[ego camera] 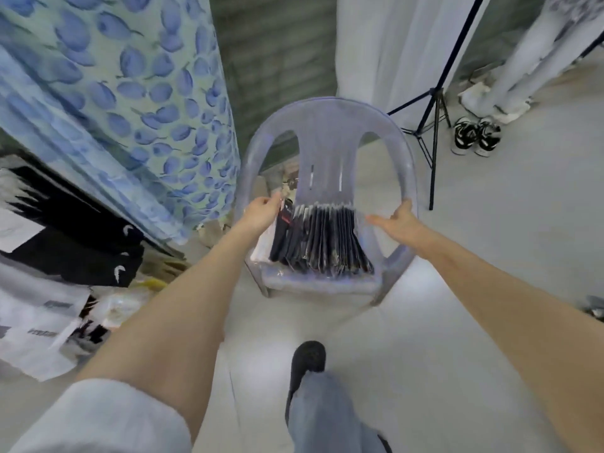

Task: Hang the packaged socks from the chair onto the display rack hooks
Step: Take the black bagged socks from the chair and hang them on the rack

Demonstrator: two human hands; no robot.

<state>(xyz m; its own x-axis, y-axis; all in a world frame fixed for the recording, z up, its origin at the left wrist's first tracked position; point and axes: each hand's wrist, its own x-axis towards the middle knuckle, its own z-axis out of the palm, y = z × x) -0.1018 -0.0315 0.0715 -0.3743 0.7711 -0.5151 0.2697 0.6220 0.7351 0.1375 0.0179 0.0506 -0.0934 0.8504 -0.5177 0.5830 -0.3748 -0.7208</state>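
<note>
Translucent plastic chair (pixel 327 106) carries nearly the whole job: its seat holds 1 long upright row of packaged black socks (pixel 327 237) standing edge to edge against the backrest. No rack hook is in view, so by my reading the hanging has barely begun. The 2 hands reach in at the row's ends: the right hand (pixel 398 220) hovers loose with fingers spread just beside the right end, while the left hand (pixel 261 212) pinches the red-labelled end pack (pixel 283 219) at its top.
</note>
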